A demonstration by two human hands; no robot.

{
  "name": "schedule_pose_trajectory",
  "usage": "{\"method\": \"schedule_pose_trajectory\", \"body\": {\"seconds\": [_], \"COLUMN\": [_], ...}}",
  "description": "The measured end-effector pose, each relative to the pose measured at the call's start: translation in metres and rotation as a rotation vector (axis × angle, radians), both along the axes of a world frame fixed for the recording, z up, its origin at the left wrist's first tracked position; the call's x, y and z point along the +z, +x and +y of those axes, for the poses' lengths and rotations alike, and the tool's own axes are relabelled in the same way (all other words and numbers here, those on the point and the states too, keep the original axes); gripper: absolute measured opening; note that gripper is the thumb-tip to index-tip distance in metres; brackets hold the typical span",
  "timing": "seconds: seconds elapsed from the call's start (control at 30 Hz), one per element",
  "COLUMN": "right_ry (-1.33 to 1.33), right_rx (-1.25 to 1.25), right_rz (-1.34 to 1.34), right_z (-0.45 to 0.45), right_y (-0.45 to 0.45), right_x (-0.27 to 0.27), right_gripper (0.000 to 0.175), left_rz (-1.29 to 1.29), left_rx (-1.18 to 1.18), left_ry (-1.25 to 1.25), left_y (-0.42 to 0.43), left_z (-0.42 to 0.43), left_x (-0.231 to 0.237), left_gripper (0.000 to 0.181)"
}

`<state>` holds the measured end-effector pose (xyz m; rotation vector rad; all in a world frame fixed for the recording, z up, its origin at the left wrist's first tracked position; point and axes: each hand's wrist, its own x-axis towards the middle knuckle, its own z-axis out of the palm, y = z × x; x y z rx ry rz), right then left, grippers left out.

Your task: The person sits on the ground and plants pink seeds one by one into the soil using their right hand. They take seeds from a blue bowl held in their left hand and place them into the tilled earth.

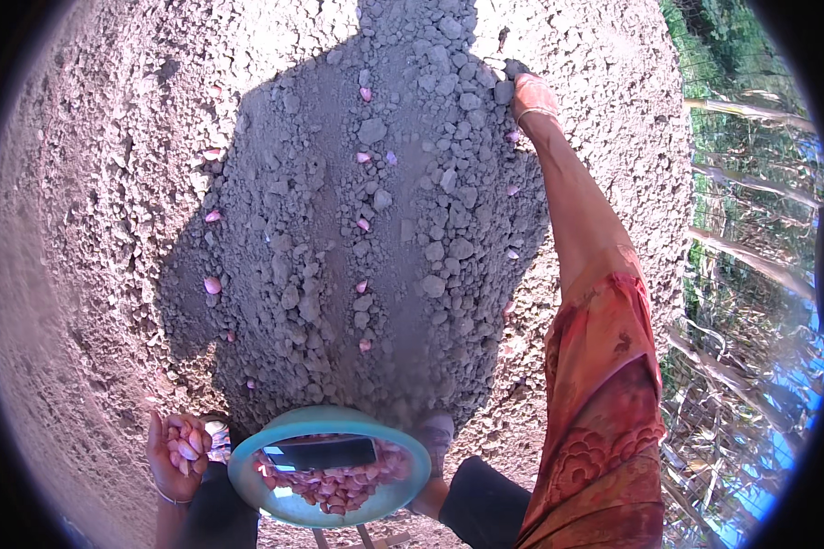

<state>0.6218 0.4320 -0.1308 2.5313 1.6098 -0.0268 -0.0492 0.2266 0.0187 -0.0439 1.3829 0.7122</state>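
My left hand (172,473), palm up at the lower left, cups several pinkish garlic cloves (187,447). My right hand (535,96) reaches far forward to the upper right and touches the soil beside some grey clods (505,90). Its fingertips are hidden, so whether it grips anything cannot be seen. Below it on the ground lies a garlic clove (513,136). Close to my body sits a teal plastic basin (326,416) with many peeled-looking pink cloves (333,491) inside. A dark rectangle, perhaps a reflection, shows across the basin's inside.
Garlic cloves lie in rows on cloddy soil: a left-row clove (212,285), a middle-row clove (362,224) and a right-row clove (512,254). My shoe (436,432) is beside the basin. Dry stalks (748,261) and greenery border the right side. My shadow covers the middle.
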Motion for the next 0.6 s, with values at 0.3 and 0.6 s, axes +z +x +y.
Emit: {"method": "schedule_pose_trajectory", "body": {"seconds": [0.3, 0.6], "right_ry": [0.151, 0.127], "right_rx": [-0.053, -0.056], "right_rz": [0.1, 0.127], "right_z": [-0.007, -0.004], "right_y": [-0.007, 0.002], "right_x": [0.013, 0.001], "right_gripper": [0.025, 0.022], "left_rz": [0.0, -0.078], "left_rx": [0.003, 0.026], "left_ry": [0.031, -0.019], "left_y": [-0.001, 0.001], "left_z": [-0.004, -0.003], "left_x": [-0.002, -0.004], "left_gripper": [0.056, 0.056]}}
